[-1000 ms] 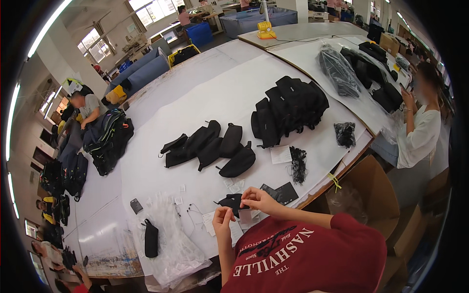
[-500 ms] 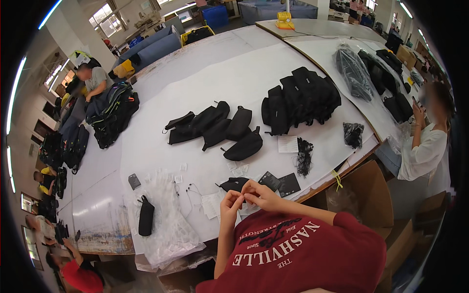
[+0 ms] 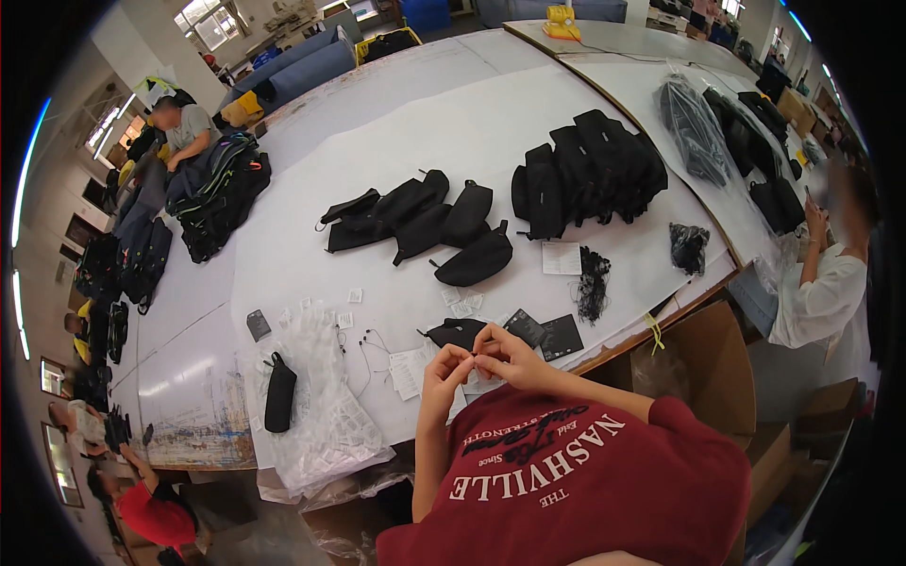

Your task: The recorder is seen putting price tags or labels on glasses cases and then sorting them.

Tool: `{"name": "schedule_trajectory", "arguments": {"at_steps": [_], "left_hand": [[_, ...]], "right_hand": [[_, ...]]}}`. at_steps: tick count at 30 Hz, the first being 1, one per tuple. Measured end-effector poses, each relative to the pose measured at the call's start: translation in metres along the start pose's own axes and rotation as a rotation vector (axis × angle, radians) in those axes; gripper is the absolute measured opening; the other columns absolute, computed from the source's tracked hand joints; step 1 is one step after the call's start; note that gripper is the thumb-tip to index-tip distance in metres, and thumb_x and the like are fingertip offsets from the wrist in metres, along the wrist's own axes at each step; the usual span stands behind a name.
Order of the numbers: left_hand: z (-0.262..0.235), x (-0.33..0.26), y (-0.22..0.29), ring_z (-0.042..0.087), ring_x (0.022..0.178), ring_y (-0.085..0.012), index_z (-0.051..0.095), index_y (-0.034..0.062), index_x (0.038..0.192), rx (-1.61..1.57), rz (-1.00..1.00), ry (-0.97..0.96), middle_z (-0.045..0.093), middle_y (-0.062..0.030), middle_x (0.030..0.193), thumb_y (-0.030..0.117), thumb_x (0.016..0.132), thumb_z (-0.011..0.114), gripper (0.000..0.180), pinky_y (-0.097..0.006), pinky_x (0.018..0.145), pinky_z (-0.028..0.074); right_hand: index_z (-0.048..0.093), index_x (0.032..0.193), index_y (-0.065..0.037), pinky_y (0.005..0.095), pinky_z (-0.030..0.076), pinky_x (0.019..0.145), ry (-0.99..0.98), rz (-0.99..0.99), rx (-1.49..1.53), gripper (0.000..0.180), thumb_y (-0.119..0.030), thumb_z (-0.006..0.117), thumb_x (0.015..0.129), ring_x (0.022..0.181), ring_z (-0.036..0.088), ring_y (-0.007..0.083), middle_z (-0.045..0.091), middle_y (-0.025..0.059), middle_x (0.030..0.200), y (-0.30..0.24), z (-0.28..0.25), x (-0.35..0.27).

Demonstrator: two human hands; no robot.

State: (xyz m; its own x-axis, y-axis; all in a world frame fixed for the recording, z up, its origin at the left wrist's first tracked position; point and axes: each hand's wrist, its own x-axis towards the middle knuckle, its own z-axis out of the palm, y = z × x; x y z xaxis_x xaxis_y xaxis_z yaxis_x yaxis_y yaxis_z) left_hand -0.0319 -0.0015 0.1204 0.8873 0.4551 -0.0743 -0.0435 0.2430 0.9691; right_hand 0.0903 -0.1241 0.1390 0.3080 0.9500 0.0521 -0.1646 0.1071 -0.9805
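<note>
Close to my body at the table's near edge, my left hand (image 3: 445, 374) and my right hand (image 3: 510, 359) meet fingertip to fingertip. Both are closed in a pinch; whatever sits between the fingers is too small to make out. Just beyond them lies a black zip pouch (image 3: 455, 332), partly covered by my hands. Black cards (image 3: 562, 338) rest to the right of it, and white paper sheets (image 3: 408, 373) lie left of my fingers. Thin black cords (image 3: 373, 357) with small ends are spread farther left.
A single black pouch (image 3: 280, 394) lies on clear plastic bags (image 3: 326, 429) at left. Several black pouches (image 3: 472, 255) lie mid-table, beside a larger pile (image 3: 590, 174). A bundle of black cords (image 3: 593, 283) sits right. A cardboard box (image 3: 713, 354) stands below the table edge. Other people work around.
The whole view has shifted slightly, so the table's things appear a little higher. My hands stay pinched together at nearly the same spot, with only slight finger movement.
</note>
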Motion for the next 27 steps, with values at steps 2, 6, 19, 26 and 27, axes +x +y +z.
{"name": "schedule_trajectory", "arguments": {"at_steps": [2, 6, 19, 26, 27], "left_hand": [[0.0006, 0.0004, -0.0020, 0.045, 0.062, -0.0047, 0.056, 0.0045, 0.086, -0.069, -0.017, -0.009, 0.053, 0.0027, 0.072, 0.011, 0.086, 0.060, 0.008, -0.019, 0.056, 0.034], [-0.0012, -0.0012, -0.0048, 0.045, 0.062, -0.0048, 0.056, 0.0048, 0.086, -0.135, -0.042, -0.009, 0.053, 0.0031, 0.072, 0.012, 0.086, 0.061, 0.008, -0.019, 0.056, 0.034], [-0.0014, -0.0024, -0.0033, 0.046, 0.063, -0.0052, 0.057, 0.0042, 0.086, -0.076, -0.026, -0.008, 0.054, 0.0024, 0.074, 0.012, 0.086, 0.060, 0.009, -0.019, 0.057, 0.035], [-0.0034, -0.0032, -0.0045, 0.044, 0.063, -0.0043, 0.057, 0.0045, 0.086, -0.070, -0.030, -0.007, 0.053, 0.0033, 0.073, 0.013, 0.086, 0.060, 0.009, -0.019, 0.056, 0.034], [-0.0035, -0.0032, -0.0037, 0.044, 0.063, -0.0038, 0.057, 0.0047, 0.086, -0.056, -0.034, -0.016, 0.053, 0.0037, 0.073, 0.014, 0.086, 0.060, 0.009, -0.019, 0.056, 0.033]], "right_hand": [[0.040, 0.100, -0.005, 0.0202, 0.039, 0.058, -0.009, 0.003, 0.027, 0.014, -0.010, 0.051, 0.093, 0.065, 0.049, 0.0070, 0.053, 0.0022, 0.072, 0.0022, -0.0016, 0.0013], [0.040, 0.100, -0.006, 0.0194, 0.038, 0.057, -0.005, -0.003, 0.025, 0.014, -0.010, 0.051, 0.093, 0.065, 0.048, 0.0063, 0.053, 0.0018, 0.072, 0.0016, 0.0004, -0.0001], [0.040, 0.097, -0.004, 0.0218, 0.039, 0.059, 0.000, 0.007, 0.009, 0.011, -0.006, 0.049, 0.092, 0.063, 0.049, 0.0074, 0.054, 0.0027, 0.073, 0.0065, 0.0006, 0.0002], [0.040, 0.096, -0.004, 0.0212, 0.039, 0.058, 0.027, -0.018, 0.005, 0.011, -0.005, 0.049, 0.091, 0.063, 0.049, 0.0075, 0.054, 0.0025, 0.072, 0.0083, 0.0016, 0.0000], [0.040, 0.096, -0.004, 0.0212, 0.039, 0.058, 0.021, -0.029, 0.018, 0.011, -0.005, 0.050, 0.091, 0.063, 0.048, 0.0075, 0.054, 0.0025, 0.072, 0.0092, 0.0015, -0.0002]]}}
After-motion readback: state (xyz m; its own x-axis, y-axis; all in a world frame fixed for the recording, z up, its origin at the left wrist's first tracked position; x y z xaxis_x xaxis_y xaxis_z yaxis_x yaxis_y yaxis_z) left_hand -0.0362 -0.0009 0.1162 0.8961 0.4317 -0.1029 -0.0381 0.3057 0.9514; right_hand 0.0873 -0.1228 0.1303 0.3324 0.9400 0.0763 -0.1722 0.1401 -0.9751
